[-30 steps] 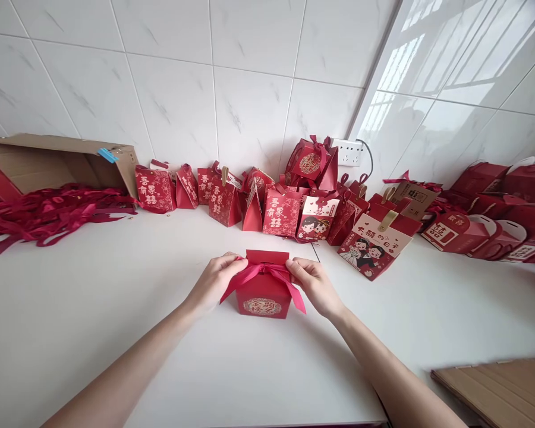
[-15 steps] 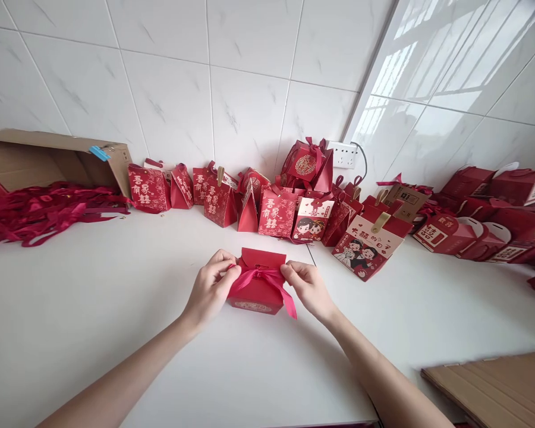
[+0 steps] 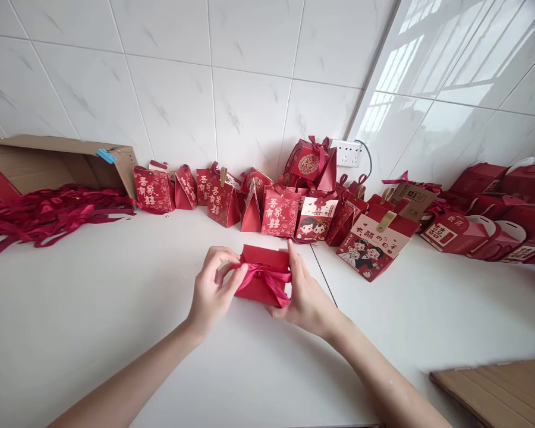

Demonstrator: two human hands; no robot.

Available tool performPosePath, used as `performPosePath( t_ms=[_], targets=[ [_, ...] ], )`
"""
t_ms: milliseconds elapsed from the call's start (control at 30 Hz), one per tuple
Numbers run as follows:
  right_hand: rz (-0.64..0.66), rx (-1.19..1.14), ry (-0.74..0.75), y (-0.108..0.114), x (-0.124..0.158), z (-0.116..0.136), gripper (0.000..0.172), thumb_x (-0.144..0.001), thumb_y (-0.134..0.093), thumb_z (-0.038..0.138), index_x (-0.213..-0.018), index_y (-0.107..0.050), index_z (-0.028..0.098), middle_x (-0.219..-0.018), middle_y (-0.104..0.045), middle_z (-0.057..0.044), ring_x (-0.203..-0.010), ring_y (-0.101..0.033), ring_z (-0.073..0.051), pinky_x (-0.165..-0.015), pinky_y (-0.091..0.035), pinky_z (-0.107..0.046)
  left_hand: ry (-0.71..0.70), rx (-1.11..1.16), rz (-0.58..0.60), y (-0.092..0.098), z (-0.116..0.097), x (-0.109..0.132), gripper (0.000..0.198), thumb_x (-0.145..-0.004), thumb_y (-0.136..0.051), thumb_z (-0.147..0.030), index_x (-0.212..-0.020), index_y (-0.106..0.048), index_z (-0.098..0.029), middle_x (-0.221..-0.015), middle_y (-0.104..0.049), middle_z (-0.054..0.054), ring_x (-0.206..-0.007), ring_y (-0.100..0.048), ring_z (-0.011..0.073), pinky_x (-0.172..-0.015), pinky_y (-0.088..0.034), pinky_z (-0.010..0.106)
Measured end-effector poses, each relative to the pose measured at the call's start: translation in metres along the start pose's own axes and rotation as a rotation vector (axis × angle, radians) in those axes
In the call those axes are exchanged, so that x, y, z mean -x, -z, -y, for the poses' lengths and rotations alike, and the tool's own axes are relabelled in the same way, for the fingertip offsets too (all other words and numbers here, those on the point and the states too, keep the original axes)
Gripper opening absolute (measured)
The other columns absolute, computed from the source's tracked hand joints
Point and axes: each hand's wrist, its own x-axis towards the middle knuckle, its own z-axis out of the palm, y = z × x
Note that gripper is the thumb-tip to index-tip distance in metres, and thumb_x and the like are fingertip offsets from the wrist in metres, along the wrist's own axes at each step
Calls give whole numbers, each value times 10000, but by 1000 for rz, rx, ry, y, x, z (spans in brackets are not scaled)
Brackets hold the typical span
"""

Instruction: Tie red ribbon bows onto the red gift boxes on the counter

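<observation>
A small red gift box [image 3: 264, 255] sits on the white table in front of me, its top flap upright and a crimson ribbon [image 3: 273, 280] tied across its front. My left hand [image 3: 211, 290] pinches the ribbon at the left side between thumb and fingers. Around the right side of the box is my right hand [image 3: 310, 296], with the fingers up along the edge and the thumb low at the front corner. A ribbon tail hangs down by that thumb. The box's lower front is partly hidden.
Decorated red gift boxes [image 3: 280, 211] stand in a row along the tiled wall. Loose ribbons [image 3: 53, 217] spill from an open cardboard box [image 3: 62, 142] at left. More red boxes [image 3: 455, 229] are piled at right. A power strip [image 3: 348, 153] and flat cardboard [image 3: 494, 386] also show.
My right hand has gone from pinching near the box's upper right to gripping its right side. My left hand stays pinched on the ribbon. The view has shifted slightly.
</observation>
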Motion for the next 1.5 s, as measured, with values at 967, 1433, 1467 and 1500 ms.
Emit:
performPosePath(
  t_ms=[967, 1433, 1467, 1500],
  targets=[
    [-301, 116, 240, 2, 4, 9, 1076, -780, -670, 460, -1481, 108, 216, -1421, -326, -225, -1277, -405, -374, -821, -559, -482, -671, -216, 66, 9, -21, 9, 173, -848, -577, -269, -702, -667, -296, -859, -290, 8, -860, -406, 166, -909, -527, 421],
    [-339, 139, 269, 3, 4, 11, 1030, -799, -640, 481, -1489, 67, 192, -1412, -329, -237, -1284, -396, -368, -806, -566, -460, -679, -241, 68, 10, -24, 7, 198, -868, -560, -305, -709, -677, -291, -847, -296, 0, -824, -419, 141, -903, -526, 361],
    [-339, 142, 267, 3, 4, 11, 1032, -798, -639, 487, -1489, 69, 192, -1411, -330, -237, -1282, -397, -367, -802, -567, -458, -681, -246, 70, 10, -25, 7, 204, -871, -556, -307, -707, -675, -288, -847, -294, 1, -828, -420, 141, -910, -522, 362],
    [-338, 146, 264, 3, 4, 10, 1039, -794, -639, 495, -1488, 74, 194, -1410, -329, -237, -1280, -400, -368, -795, -568, -458, -683, -249, 72, 10, -25, 7, 210, -875, -551, -312, -706, -673, -287, -847, -292, 2, -830, -421, 142, -915, -520, 368]
  ],
)
